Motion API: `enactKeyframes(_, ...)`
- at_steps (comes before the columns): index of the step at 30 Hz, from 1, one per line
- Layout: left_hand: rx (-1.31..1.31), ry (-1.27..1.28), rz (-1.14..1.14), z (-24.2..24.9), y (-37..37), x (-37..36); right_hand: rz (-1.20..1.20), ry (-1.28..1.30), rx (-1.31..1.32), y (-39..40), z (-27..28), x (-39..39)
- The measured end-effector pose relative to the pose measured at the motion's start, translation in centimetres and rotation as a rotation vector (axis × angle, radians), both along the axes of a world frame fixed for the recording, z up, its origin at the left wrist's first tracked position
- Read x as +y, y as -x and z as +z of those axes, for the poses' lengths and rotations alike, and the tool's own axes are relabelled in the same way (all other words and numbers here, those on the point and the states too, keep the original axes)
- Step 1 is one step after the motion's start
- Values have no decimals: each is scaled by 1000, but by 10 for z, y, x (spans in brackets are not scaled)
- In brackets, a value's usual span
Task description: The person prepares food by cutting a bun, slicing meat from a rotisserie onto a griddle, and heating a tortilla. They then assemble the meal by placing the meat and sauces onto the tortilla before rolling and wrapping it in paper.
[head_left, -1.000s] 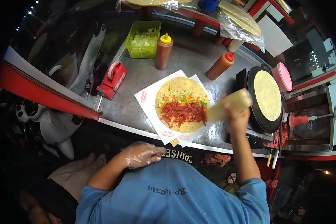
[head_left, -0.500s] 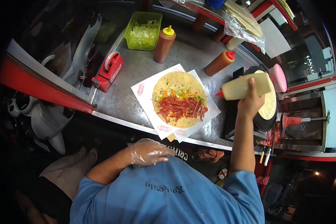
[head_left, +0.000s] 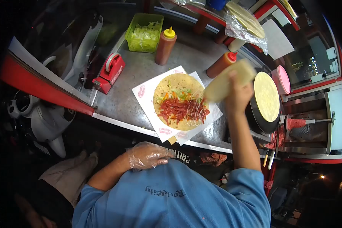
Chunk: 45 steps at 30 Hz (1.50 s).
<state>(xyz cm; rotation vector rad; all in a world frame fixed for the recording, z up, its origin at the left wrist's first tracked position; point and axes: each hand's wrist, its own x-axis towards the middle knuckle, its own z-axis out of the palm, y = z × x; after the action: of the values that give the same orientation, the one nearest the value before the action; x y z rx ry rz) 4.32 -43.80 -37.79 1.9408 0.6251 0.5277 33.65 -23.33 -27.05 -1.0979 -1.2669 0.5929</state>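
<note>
1. Cream-coloured, cylindrical plastic squeeze bottle (head_left: 221, 84) is held near the right edge of the round, tan, speckled flatbread (head_left: 166, 83); it is tilted, lower end toward the filling, blurred, tip not readable
2. Bare right hand (head_left: 240, 93) is closed around the bottle's body, thumb laid along the wall
3. Bottle, judged: light enough for one hand, fill level can't be told; wall probably soft, so flow is set by squeeze; slippery if sauce-smeared; best gripped mid-body, clear of the nozzle
4. Left hand (head_left: 147, 155), in a clear plastic glove, is kept off the food, by the blue cloth shirt (head_left: 171, 209); fingers loosely curled, palm hidden, so whether anything is held can't be told
5. Flatbread is laid flat on white, red-printed paper sheets (head_left: 144, 93) on the grey metal counter (head_left: 121, 104); it is topped with dark-red shredded meat (head_left: 174, 108) and pale-green shredded lettuce (head_left: 182, 94), thin white sauce lines (head_left: 195, 111) on the right part
6. Flatbread, judged: light, limp, easily torn; loose filling is likely to be spilled if tilted; best supported underneath through the paper, or taken by the bare rim
</note>
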Motion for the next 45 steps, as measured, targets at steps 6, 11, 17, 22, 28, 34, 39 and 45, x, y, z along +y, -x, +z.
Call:
enactKeyframes(6,22,86,19,2,3,1,78,-2,241,8,10,15)
enactKeyframes(11,89,119,-77,15,3,11,37,-10,113,32,4,12)
enactKeyframes(17,199,150,-43,29,-3,17,39,-249,-167,45,-13,10)
enactKeyframes(22,201,244,-7,38,1,22,64,14,86,55,-6,3)
enactKeyframes(28,154,188,87,31,17,14,58,42,104,64,-13,26)
enactKeyframes(34,92,208,123,20,28,4,72,123,209,76,-14,39)
enactKeyframes(39,111,165,138,27,26,3,206,-59,-104,112,-39,15)
enactKeyframes(45,112,129,151,23,30,2,190,-76,-70,115,-48,25)
